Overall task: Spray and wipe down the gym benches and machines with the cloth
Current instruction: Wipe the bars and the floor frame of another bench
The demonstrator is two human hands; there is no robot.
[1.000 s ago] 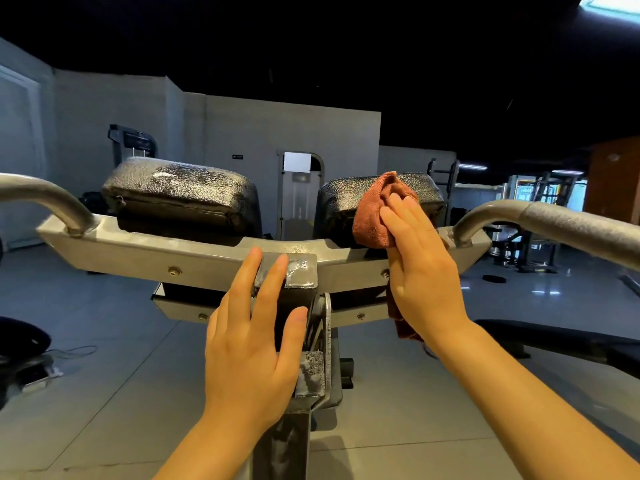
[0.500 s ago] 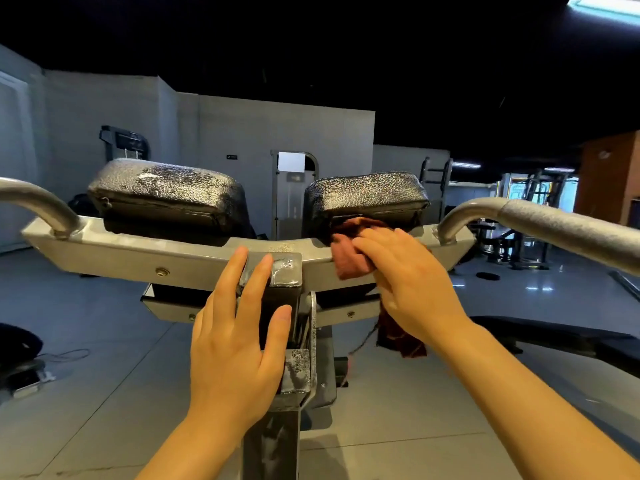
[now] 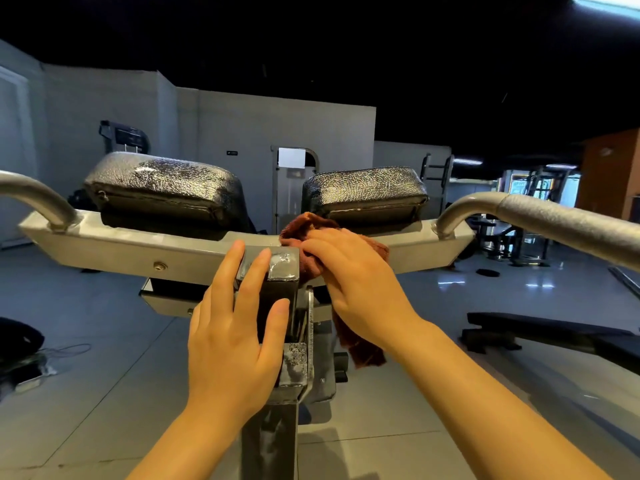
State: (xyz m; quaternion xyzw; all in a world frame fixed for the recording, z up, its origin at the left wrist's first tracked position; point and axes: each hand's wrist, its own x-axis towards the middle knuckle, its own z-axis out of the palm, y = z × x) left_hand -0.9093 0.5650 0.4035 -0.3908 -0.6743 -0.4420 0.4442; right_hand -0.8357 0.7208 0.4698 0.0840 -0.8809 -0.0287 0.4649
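A gym machine stands in front of me with a grey metal crossbar [image 3: 104,244], a left black pad [image 3: 162,188] and a right black pad [image 3: 367,192], both shiny with wet spots. My right hand [image 3: 356,285] presses a reddish-brown cloth [image 3: 311,230] against the crossbar just right of the centre post, below the right pad. The cloth's tail hangs down under my wrist. My left hand [image 3: 235,334] lies flat, fingers straight, on the black centre post [image 3: 277,292] of the machine.
Curved grey handles stick out at the left [image 3: 38,195] and right [image 3: 540,216]. A low black bench [image 3: 540,330] lies on the floor at the right. Dark items and a cable [image 3: 20,355] lie on the floor at the left. Other machines stand far right.
My right hand slid the cloth down off the front of the right pad onto the crossbar and leftward toward the centre. My left hand stayed on the centre post.
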